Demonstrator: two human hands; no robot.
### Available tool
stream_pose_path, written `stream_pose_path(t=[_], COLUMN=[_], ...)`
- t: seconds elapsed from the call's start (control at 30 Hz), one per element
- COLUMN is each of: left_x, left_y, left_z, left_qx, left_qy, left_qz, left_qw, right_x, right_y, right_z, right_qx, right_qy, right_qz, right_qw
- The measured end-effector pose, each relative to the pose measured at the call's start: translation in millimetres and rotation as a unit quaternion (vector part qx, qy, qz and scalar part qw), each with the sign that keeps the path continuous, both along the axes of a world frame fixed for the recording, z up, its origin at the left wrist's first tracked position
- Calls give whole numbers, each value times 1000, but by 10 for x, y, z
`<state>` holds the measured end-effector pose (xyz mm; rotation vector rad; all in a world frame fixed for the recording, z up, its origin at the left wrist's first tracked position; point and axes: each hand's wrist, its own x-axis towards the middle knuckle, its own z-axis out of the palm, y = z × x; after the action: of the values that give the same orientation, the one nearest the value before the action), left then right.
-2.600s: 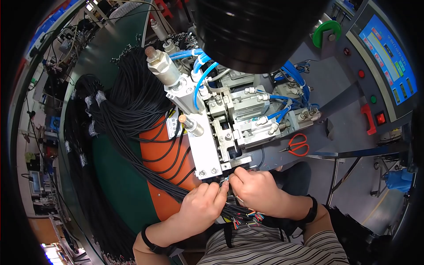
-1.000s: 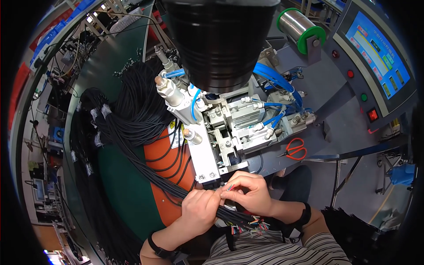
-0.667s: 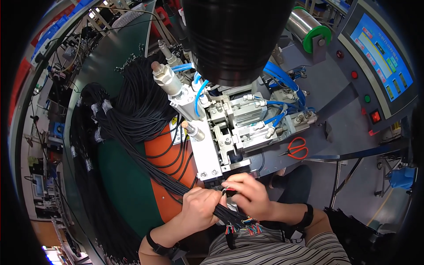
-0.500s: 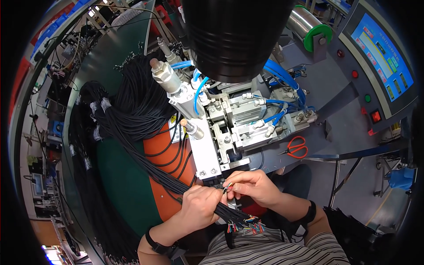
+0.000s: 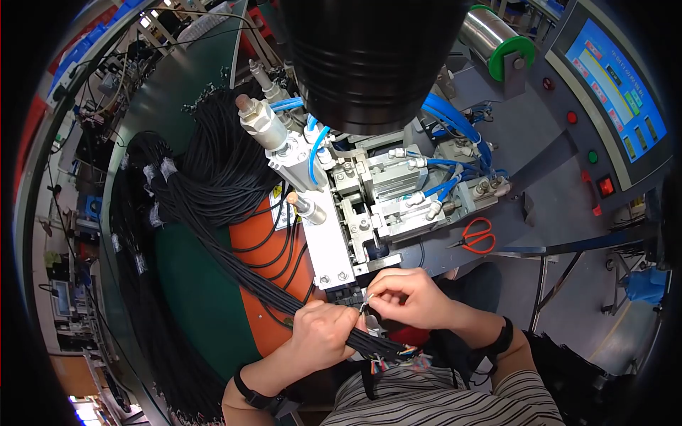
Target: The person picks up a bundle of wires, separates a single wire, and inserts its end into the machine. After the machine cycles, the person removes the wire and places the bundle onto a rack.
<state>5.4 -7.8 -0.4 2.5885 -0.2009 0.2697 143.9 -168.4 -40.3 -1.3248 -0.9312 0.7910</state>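
The left hand (image 5: 323,331) is closed like a fist just in front of the near end of the white metal plate (image 5: 325,248). Its thumb and forefinger hold a black cable (image 5: 364,309), and the short end of this cable points up toward the other hand. A bundle of black cables (image 5: 259,287) comes from the left and passes below this fist; whether the fist holds the bundle as well, I cannot tell. The right hand (image 5: 406,297) makes a narrow pinch: the thumb and forefinger meet on the thin wire tips of the cable, and the other fingers are bent. So the cable is between the two hands, beyond the near edge of the machine.

The bundle lies across an orange sheet (image 5: 273,337), toward its near edge, and its coloured wire ends (image 5: 383,364) hang out near the striped shirt (image 5: 426,401). To the left of the sheet is a green table (image 5: 192,298), with a large pile of black cables (image 5: 220,163) toward its far right part.

On the grey worktop (image 5: 513,219), a pair of scissors (image 5: 479,234) with orange-red handles lies near the near edge, well apart from the right hand. Blue hoses (image 5: 451,117) run over the machine. Near the far right corner there is a spool (image 5: 489,34) of silvery wire with a green end, and at the right side stands a screen (image 5: 616,89).
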Motion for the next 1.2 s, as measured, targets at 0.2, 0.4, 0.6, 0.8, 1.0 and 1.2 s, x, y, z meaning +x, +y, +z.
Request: stream_pose_path(t=[0.2, 0.4, 0.6, 0.8, 1.0, 1.2], left_x=[-30, -51, -49, -21, 13, 66], left_y=[-35, -1, 19, 75, 43, 21], left_z=[35, 8, 47, 85, 153, 167], left_qx=[58, 96, 72, 96, 181, 205], left_qy=[-2, 4, 27, 15, 31, 45], left_qz=[37, 17, 9, -48, -68, -63], left_qw=[998, 995, 997, 994, 981, 976], right_x=[-68, -95, -121, -130, -152, -134], right_y=[46, 38, 24, 24, 51, 61], right_z=[94, 27, -9, 3, 73, 55], right_qx=[-35, -78, -67, -69, -108, -102], right_qy=[-442, -405, -387, -401, -467, -434], right_qz=[-104, -89, -92, -95, -80, -98], right_qw=[890, 907, 915, 908, 874, 890])
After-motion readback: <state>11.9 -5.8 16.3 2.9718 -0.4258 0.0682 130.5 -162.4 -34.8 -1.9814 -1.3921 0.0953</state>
